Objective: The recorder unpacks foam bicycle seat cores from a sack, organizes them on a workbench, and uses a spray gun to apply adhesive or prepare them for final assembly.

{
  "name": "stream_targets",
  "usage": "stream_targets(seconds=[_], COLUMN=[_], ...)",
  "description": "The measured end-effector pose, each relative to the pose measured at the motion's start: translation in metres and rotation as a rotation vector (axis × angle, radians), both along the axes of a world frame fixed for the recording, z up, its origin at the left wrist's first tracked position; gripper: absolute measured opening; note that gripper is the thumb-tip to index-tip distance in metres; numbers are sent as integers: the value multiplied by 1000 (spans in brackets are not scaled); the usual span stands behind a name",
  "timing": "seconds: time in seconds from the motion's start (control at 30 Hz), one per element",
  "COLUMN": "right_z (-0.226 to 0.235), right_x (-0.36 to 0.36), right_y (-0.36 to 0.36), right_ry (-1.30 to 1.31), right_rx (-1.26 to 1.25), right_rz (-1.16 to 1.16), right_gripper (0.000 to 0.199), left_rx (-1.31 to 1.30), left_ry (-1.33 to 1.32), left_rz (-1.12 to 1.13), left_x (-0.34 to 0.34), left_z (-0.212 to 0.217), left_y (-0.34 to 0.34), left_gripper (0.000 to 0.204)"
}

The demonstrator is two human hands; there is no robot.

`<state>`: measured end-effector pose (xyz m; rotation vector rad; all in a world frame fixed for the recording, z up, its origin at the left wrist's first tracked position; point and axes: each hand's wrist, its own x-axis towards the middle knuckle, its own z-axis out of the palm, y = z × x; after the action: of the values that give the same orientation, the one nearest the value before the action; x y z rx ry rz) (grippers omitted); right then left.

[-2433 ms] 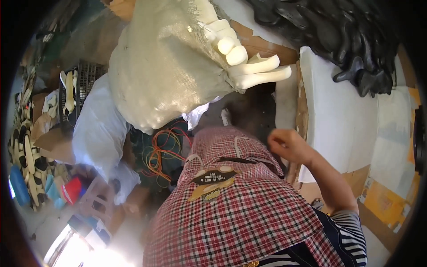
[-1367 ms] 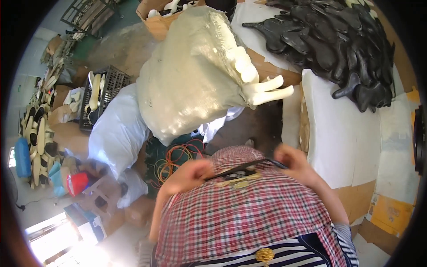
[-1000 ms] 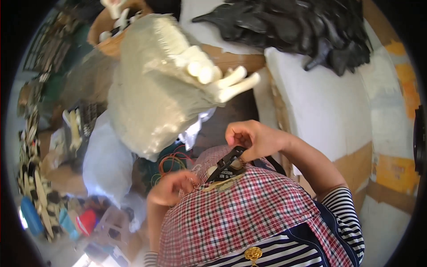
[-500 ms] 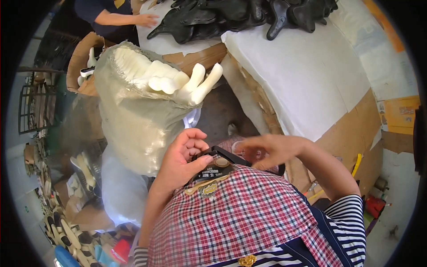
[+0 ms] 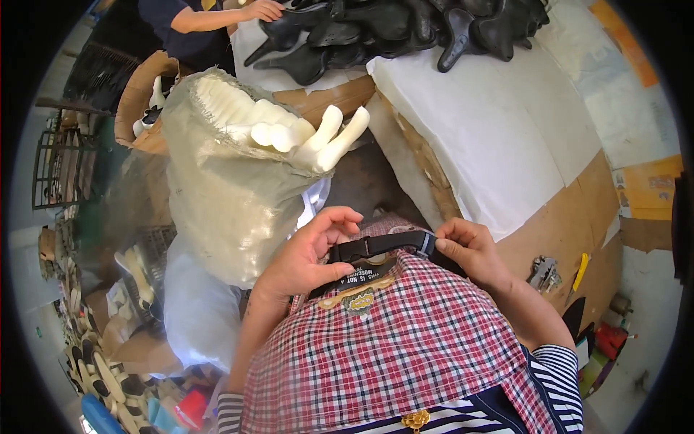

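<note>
A black strap [image 5: 394, 244] with a plastic buckle runs across my waist, over the top of a red-and-white checked apron [image 5: 405, 325]. At its right side, my right hand [image 5: 470, 246] pinches the strap between thumb and fingers. My left hand [image 5: 307, 253] curves loosely about the strap's left end. Its thumb and fingertips stand apart, and no firm grip shows. Below the buckle lies a dark printed label [image 5: 361, 273] with a gold-coloured patch [image 5: 360, 302].
Before me on the left stands a big woven sack [image 5: 231, 195] of cream-coloured moulded pieces [image 5: 332, 141]. Black moulded pieces [image 5: 361, 36] lie on the far table, where a co-worker's hand [image 5: 262, 10] touches them. Metal parts [image 5: 543, 275] and a yellow tool [image 5: 580, 271] lie on cardboard at right.
My right hand has settled from a blurred sweep onto the strap's right side. The strap now lies straighter, facing up. The co-worker's hand has moved right onto the black pieces.
</note>
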<state>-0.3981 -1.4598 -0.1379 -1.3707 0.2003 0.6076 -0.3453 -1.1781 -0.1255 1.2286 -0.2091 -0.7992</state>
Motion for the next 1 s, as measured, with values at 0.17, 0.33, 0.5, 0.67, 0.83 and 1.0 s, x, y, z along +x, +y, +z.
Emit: stream_targets(seconds=[0.17, 0.33, 0.5, 0.67, 0.83, 1.0], right_z=[-3, -15, -28, -12, -19, -20], right_x=[1, 3, -5, -31, -24, 14], right_y=[-4, -10, -36, -71, -85, -49], right_ry=[130, 54, -102, -245, 102, 5], right_rx=[143, 194, 93, -74, -127, 57], right_rz=[-123, -52, 95, 601, -111, -459], right_gripper=[5, 8, 17, 26, 23, 22], left_rx=[-3, 273, 361, 394, 377, 330], left_ry=[208, 44, -26, 103, 204, 134], left_rz=[-100, -414, -475, -378, -408, -459], left_x=[9, 25, 27, 32, 30, 26], left_z=[6, 22, 0, -9, -20, -13], left_y=[-15, -74, -103, -106, -115, -123], left_gripper=[65, 43, 25, 16, 20, 32])
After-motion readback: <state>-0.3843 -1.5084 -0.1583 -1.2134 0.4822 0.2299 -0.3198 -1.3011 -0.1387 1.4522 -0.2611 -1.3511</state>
